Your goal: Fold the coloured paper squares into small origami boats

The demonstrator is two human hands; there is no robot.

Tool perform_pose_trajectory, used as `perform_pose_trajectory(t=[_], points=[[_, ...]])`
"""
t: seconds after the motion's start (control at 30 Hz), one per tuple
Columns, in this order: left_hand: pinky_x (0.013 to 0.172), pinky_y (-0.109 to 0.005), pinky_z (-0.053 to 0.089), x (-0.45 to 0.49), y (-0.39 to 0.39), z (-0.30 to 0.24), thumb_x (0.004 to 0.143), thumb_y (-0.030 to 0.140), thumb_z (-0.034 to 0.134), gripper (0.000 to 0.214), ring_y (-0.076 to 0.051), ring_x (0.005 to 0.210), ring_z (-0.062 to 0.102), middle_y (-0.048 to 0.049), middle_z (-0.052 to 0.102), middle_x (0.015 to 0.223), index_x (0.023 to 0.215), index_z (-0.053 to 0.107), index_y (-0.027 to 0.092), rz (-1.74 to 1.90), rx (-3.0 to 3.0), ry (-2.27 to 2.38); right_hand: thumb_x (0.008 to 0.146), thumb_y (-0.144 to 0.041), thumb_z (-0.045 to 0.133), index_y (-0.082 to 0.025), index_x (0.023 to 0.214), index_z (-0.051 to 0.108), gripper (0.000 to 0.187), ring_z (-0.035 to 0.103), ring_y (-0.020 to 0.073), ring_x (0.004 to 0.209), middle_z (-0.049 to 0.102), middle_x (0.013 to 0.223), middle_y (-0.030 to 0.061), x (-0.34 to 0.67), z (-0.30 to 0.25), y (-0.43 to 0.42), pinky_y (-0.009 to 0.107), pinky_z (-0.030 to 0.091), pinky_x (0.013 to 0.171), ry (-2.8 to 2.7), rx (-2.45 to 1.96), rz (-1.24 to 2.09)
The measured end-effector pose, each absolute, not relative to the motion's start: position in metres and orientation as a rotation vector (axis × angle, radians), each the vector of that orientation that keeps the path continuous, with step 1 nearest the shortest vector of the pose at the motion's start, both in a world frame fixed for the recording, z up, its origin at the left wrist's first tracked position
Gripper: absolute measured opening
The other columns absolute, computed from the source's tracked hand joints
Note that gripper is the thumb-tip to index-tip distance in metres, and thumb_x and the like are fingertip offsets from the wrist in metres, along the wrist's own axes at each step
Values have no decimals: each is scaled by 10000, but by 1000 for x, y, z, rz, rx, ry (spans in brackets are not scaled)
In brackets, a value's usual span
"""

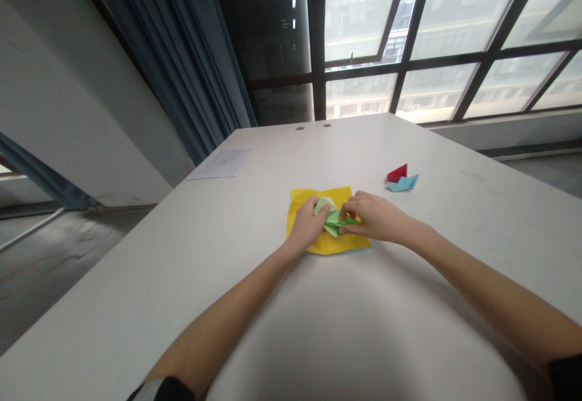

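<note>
Green folded paper (333, 222), pinched by your left fingers (322, 215) and right fingers (350, 208)
Likely light, easily crumpled: hold its folded edges gently.

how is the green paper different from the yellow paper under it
The green paper is folded into a compact shape, while the yellow paper is spread out as a sheet. The green paper covers less area than the yellow paper. The left grip and right grip hold the green paper; the yellow paper lies beneath. Both are brightly coloured.
</note>
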State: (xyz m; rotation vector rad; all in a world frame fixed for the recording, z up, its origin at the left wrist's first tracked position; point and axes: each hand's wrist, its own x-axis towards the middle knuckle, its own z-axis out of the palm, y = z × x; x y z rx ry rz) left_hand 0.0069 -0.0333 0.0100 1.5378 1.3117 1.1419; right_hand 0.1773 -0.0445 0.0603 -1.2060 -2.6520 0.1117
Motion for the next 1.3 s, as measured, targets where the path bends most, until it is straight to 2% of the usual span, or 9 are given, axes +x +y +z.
perform_pose_trajectory(t=[0.13,0.3,0.53,0.67,0.8,0.87,1.0,1.17,1.3], points=[[449,-199,432,10,-34,12,741,327,532,150,-128,608,511,15,497,670,722,468,192,1081,1407,1310,746,-245,594,-187,781,624,74,530,201,758,634,760,58,176,55,-44,285,380,632,-2694,-1151,-73],[456,-213,474,12,-33,14,721,309,557,147,-140,656,527,-9,524,715,758,499,180,1051,1287,1314,747,-233,612,-185,744,627,49,543,203,761,644,750,60,176,51,-40,279,374,615,-2719,-1160,-156],[439,-200,466,8,-27,9,734,300,544,172,-139,649,564,-36,566,777,850,509,177,1064,1108,1384,853,-191,449,-178,787,611,175,582,168,718,659,765,57,178,54,-43,261,400,613,-2564,-1154,-138],[391,-162,422,5,-25,10,759,289,528,174,-112,555,569,-31,575,756,885,494,174,1088,1048,1389,884,-223,376,-194,912,555,183,600,175,843,643,993,82,179,59,-47,289,444,715,-2441,-983,-119],[397,-175,441,0,-22,14,774,272,519,162,-105,504,580,-25,577,743,890,471,170,1134,906,1308,860,-208,375,-196,886,514,142,575,201,964,506,1258,115,183,65,-48,349,443,817,-2506,-803,-73],[419,-197,461,-4,-19,17,776,254,518,147,-115,509,595,-28,583,754,883,465,168,1180,823,1267,826,-190,403,-190,840,509,107,585,201,898,558,1172,125,187,66,-46,350,444,800,-2553,-789,-68],[448,-218,470,-12,-13,21,783,215,491,95,-135,538,617,-33,582,758,849,451,161,1306,717,1226,770,-163,446,-188,779,519,77,582,200,771,630,822,80,195,68,-41,331,441,722,-2618,-855,-66],[468,-212,473,-18,-9,25,793,203,460,58,-113,565,599,-16,560,781,822,417,176,1413,721,1192,810,-239,453,-186,799,563,123,587,195,791,640,882,78,203,71,-38,328,427,747,-2633,-940,9],[490,-212,489,-18,-11,22,797,273,507,137,-105,622,564,-1,516,799,788,393,199,1519,914,1245,854,-411,427,-189,795,590,282,580,190,711,645,782,59,203,72,-39,321,410,694,-2621,-1057,22]])
